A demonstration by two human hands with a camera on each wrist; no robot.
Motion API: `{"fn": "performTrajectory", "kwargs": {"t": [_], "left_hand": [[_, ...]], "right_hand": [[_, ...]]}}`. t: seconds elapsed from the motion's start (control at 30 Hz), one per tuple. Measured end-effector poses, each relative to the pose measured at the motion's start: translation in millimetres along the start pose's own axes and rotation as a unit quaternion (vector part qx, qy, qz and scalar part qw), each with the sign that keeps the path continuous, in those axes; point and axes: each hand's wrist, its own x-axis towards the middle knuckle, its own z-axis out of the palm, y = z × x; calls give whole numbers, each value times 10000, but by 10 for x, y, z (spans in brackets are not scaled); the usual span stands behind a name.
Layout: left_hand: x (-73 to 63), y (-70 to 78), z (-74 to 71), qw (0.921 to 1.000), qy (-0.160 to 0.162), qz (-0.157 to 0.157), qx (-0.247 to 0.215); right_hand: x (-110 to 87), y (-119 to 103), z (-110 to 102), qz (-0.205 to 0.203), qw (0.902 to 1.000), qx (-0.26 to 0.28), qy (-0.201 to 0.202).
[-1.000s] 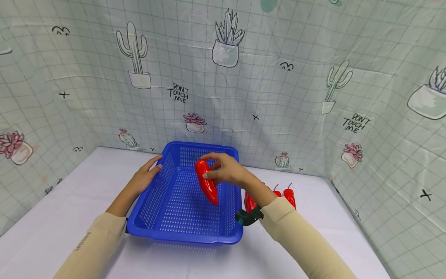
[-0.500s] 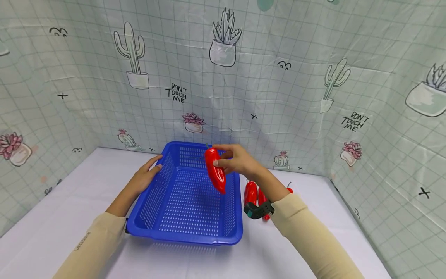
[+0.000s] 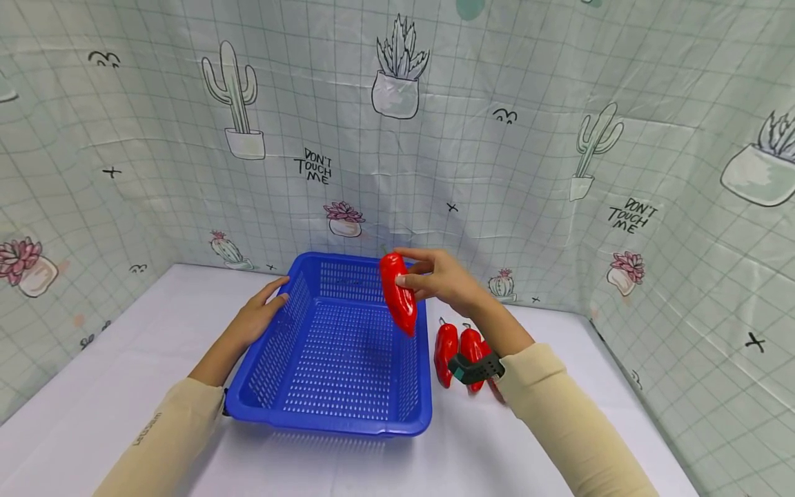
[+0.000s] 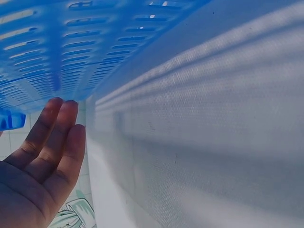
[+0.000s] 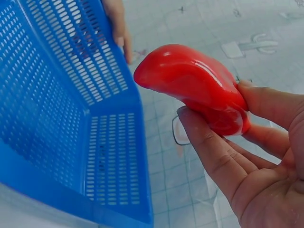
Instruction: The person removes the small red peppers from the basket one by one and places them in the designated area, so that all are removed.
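A long, glossy red pepper (image 3: 399, 295) hangs above the right side of the blue plastic basket (image 3: 329, 426). My right hand (image 3: 450, 279) pinches it between thumb and fingers near the stem end, as the right wrist view also shows on the pepper (image 5: 190, 80). On the basket's left rim rests my left hand (image 3: 257, 314), with thumb and forefinger over the edge. In the left wrist view the other fingers (image 4: 64, 128) lie along the outside of the slotted wall. Inside the basket, the visible floor is bare.
Several more red peppers (image 3: 446, 355) lie on the white tabletop (image 3: 534, 428) to the right of the basket, partly covered by the right wrist's dark strap (image 3: 475, 369). A cactus-print cloth (image 3: 497, 172) hangs behind and at both sides.
My right hand has moved right and up with the red pepper, from over the basket's middle towards its right rim. More peppers on the table show now. The left hand has stayed put.
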Motion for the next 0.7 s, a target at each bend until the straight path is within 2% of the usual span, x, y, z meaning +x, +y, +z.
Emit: {"fn": "performTrajectory", "kwargs": {"t": [0.7], "left_hand": [[7,0,6,10000,19,-32,33]], "right_hand": [[-186,177,-261,67,9992,165,368]]}}
